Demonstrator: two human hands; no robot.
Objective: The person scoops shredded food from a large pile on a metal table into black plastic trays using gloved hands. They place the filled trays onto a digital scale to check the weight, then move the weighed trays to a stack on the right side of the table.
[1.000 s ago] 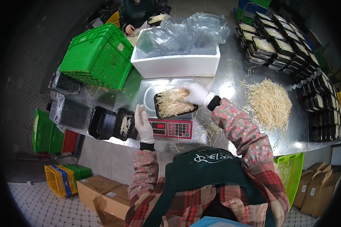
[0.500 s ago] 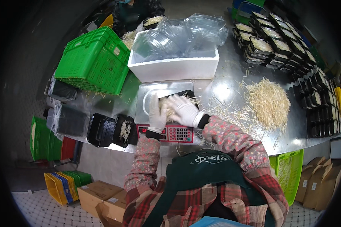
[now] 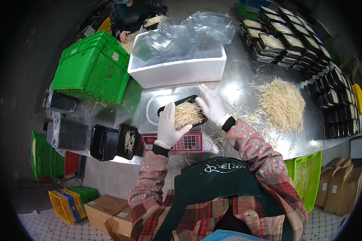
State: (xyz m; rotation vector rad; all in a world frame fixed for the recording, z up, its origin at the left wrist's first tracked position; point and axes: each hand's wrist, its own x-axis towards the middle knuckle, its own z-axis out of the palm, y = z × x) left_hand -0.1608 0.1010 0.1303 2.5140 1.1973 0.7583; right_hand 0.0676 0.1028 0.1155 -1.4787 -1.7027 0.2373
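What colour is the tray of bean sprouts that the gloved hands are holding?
Black: the tray shows best in the head view, held over the scale.

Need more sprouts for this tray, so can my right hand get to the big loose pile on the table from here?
Probably yes: the right hand rests on the black tray, and only bare steel table with stray strands lies between it and the sprout pile.

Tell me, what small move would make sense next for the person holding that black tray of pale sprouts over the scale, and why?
Probably lift the black tray clear of the scale and carry it aside. Both gloved hands already grip it, the left hand at its near end and the right hand at its far end; it is tilted and heaped with sprouts.
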